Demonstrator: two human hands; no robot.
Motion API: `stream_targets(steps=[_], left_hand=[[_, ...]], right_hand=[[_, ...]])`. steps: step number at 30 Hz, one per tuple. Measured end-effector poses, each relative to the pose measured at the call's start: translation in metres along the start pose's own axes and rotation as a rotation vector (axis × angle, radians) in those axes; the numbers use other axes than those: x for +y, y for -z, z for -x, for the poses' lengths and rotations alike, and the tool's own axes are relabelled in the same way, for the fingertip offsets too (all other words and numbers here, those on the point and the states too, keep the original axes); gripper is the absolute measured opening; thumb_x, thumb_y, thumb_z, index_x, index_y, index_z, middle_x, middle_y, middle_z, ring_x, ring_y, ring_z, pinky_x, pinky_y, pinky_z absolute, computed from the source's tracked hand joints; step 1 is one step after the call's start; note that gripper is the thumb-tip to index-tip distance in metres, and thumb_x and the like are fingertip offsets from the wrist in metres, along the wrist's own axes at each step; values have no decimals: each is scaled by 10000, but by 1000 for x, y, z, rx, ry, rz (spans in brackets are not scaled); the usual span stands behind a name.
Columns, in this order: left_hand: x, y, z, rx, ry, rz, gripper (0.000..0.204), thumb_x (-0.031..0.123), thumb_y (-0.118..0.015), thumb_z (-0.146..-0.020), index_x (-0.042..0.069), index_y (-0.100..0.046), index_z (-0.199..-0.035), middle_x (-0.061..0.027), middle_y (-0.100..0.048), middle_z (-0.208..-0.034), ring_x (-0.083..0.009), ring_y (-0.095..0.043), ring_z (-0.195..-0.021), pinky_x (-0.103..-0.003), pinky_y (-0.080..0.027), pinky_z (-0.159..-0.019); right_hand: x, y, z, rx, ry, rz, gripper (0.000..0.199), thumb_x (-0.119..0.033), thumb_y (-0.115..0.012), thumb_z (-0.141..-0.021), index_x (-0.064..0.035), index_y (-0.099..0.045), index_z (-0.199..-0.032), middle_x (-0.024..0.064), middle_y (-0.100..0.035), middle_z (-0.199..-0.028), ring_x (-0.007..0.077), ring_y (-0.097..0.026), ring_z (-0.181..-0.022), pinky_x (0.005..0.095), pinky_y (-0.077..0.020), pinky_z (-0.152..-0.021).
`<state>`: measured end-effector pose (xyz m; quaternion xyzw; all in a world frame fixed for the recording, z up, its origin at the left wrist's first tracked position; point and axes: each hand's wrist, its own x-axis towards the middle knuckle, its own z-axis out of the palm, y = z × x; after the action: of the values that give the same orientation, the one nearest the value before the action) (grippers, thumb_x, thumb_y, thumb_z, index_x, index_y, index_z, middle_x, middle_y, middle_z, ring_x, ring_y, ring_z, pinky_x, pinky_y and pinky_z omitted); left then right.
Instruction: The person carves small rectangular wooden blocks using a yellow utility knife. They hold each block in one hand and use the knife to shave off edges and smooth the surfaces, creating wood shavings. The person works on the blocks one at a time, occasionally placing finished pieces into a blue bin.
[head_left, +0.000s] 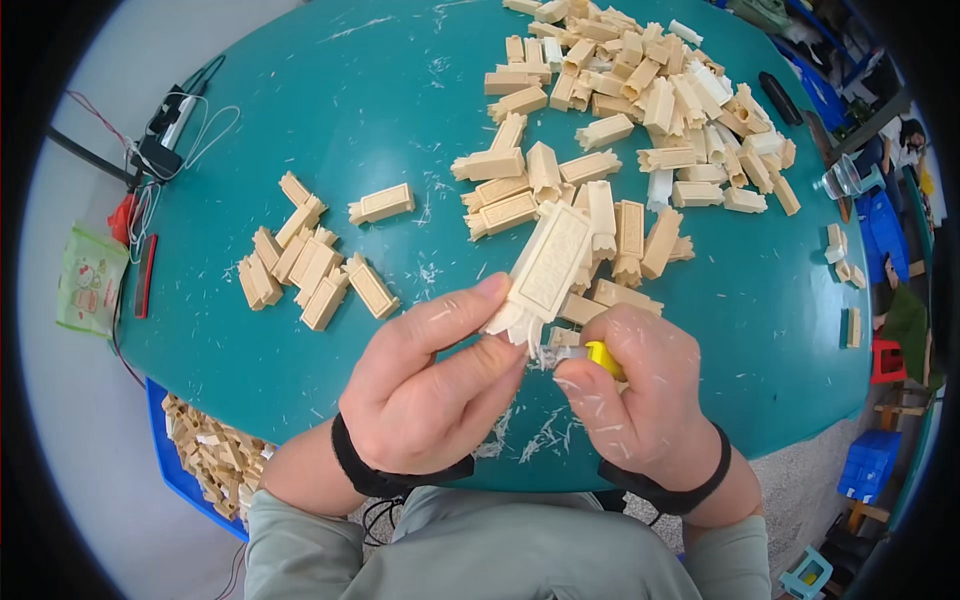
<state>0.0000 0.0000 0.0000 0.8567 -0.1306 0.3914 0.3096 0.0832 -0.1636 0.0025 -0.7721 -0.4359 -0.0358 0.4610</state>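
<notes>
My left hand (430, 375) pinches a cream, box-shaped moulded plastic piece (550, 262) between thumb and fingers. A framed relief panel covers its upper face, and its jagged end points down toward me. In my closed right hand (645, 395) is a small cutter with a yellow collar (604, 360) on its handle. The cutter's tip meets the jagged end, where thin shavings hang; the exact contact is hard to make out. Just beyond the held piece lie similar loose pieces (503, 214). Pale shavings also cling to my right hand.
A large heap of cream pieces (640, 75) spreads over the far right of the green table (330, 120). A smaller group (310, 265) lies left. A blue bin (165, 450) full of pieces stands below the left edge. A power strip (170, 130) with cables sits far left.
</notes>
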Motion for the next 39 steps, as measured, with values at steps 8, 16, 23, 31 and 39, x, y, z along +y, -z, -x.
stream_targets(steps=[8, 16, 23, 31, 39], left_hand=[[3, -2, -4, 30, -3, 11, 228, -70, -704, -655, -25, -601, -853, -229, -584, -1031, -288, -630, -855, -310, -532, -701], [-35, -6, -10, -99, 830, 584, 170, 41, -539, -782, 14, -487, -941, -128, -589, -942, -146, -565, -795, -267, -458, -680], [-80, 9, -8, -314, 640, -605, 150, 64, -594, -714, 55, -617, -862, -117, -573, -870, -295, -555, -768, -355, -459, -684], [-67, -27, -16, -353, 159, -256, 301, 15, -648, -693, 52, -566, -981, -128, -547, -1002, -305, -519, -920, -370, -437, -795], [-59, -21, -12, -451, 517, -120, 314, 1, -632, -711, 36, -519, -1002, -81, -525, -896, -218, -541, -811, -314, -457, -711]], right_hand=[[3, 3, -1, 8, -16, -10, 313, -281, -671, -789, -33, -500, -705, 96, -471, -572, 266, -478, -481, 329, -360, -425], [3, 11, -3, 20, -185, -171, 219, -215, -629, -812, -13, -561, -761, 106, -504, -597, 250, -491, -496, 305, -391, -471], [2, 16, -6, 54, -281, -202, 218, -205, -593, -849, -12, -557, -754, 95, -534, -602, 175, -501, -501, 266, -399, -483], [3, 15, -7, 78, -233, -199, 221, -199, -588, -857, -6, -548, -756, 89, -527, -585, 157, -482, -489, 258, -390, -474], [4, 14, -9, 67, -251, -177, 212, -193, -599, -853, -4, -545, -773, 74, -516, -572, 127, -474, -499, 253, -384, -477]])
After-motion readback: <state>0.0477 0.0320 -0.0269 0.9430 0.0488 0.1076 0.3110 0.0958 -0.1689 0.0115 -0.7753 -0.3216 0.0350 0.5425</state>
